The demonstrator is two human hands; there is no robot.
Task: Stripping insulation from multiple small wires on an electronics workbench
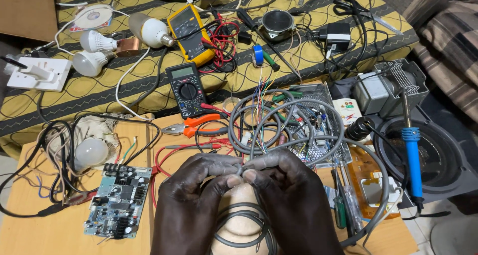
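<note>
You pinch a grey multi-core cable (259, 116) between both hands at the lower centre of the frame, its coloured inner wires already bared and fanning upward above your knuckles. By that showing the outer sheath has been stripped at this end; the thin cores themselves look not yet separated or joined to anything, so the finer work appears to remain. The cable's end sits right at the meeting point of your fingertips, while its length loops away in coils toward the middle of the frame and curls again below your wrists.

Your left hand (191, 195) is clenched on the cable from the left, thumb and forefinger closed over it. Your right hand (291, 190) closes on the same spot from the right, so each grip holds the cable and the two touch.

Just above the left hand lie orange-handled pliers (199, 125); beyond them, a black multimeter (186, 88), with a yellow multimeter (189, 31) in the upper centre. A green circuit board (117, 200) rests on the wooden worktop (30, 225) at lower left, beside a white bulb (89, 153). A blue-handled soldering iron (412, 155) stands over a black speaker (438, 160) at the right.
</note>
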